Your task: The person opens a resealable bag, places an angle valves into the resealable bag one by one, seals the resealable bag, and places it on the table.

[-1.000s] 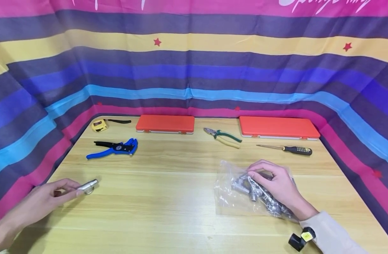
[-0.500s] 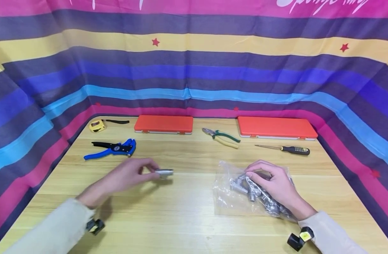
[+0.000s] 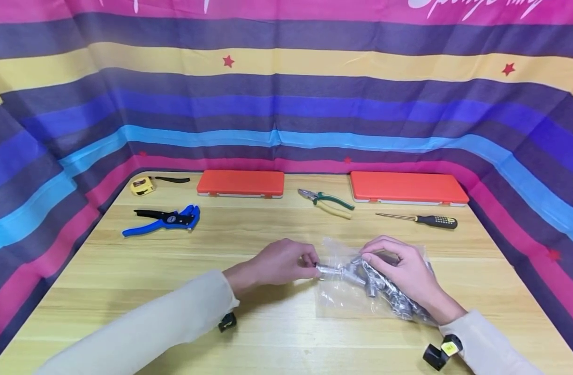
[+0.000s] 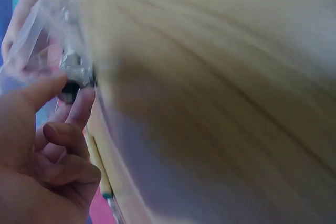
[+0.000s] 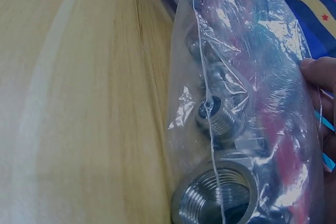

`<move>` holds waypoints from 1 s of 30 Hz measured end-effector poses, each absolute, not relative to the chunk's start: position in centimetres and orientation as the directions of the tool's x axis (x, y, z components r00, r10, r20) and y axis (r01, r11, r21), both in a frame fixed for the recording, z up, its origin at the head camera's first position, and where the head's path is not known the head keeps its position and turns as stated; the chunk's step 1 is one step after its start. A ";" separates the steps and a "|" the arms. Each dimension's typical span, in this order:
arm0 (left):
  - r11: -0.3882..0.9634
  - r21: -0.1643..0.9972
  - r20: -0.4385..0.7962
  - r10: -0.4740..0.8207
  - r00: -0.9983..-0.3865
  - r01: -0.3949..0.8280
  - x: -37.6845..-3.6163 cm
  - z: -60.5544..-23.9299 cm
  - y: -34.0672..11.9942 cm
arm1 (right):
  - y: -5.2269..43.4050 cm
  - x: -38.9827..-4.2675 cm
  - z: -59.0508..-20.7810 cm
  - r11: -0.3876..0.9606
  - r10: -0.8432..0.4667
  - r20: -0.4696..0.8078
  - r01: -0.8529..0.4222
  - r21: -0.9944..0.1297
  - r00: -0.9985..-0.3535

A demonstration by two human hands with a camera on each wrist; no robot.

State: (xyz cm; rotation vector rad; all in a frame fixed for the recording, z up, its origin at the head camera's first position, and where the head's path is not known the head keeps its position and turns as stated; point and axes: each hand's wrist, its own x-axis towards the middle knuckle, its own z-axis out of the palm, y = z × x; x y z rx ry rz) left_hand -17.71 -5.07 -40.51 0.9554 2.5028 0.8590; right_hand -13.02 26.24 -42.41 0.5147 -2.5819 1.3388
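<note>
In the head view my left hand [image 3: 283,263] pinches a short silvery metal pipe fitting [image 3: 329,270] by one end. Its other end lies within the opening side of a clear plastic bag [image 3: 333,302]. My right hand [image 3: 403,266] grips the bag's upper edge between thumb and fingers. Several metal fittings [image 3: 399,301] fill the bag, and a large one with an inner thread [image 5: 214,195] shows through the plastic in the right wrist view. Thumb and fingertips meet around the pinched fitting [image 4: 77,72] in the blurred left wrist view.
Behind the hands lie pliers [image 3: 327,202], a screwdriver [image 3: 432,222] and two red cases, one left [image 3: 240,182] and one right [image 3: 408,187]. A blue wire stripper [image 3: 166,220] and a yellow tape measure [image 3: 142,186] lie at the left. A striped cloth [image 3: 277,104] encloses the table.
My left hand has carried the metal fitting from the table's left side rightward to the bag. The right hand has kept its grip on the bag, almost still.
</note>
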 end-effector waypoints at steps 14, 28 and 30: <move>0.579 0.630 -0.057 0.699 -0.713 0.518 -17.3 -39.9 -2.1 | 26.3 -13.0 -42.3 0.555 -0.217 0.321 -0.387 -0.736 -0.922; 0.485 0.718 -0.070 0.764 -0.642 0.499 -17.0 -41.5 -1.0 | 26.2 -13.0 -42.5 0.536 -0.216 0.347 -0.408 -0.739 -0.912; 0.469 0.732 -0.070 0.774 -0.630 0.495 -17.0 -41.6 -1.4 | 26.2 -13.0 -42.5 0.537 -0.216 0.347 -0.408 -0.738 -0.913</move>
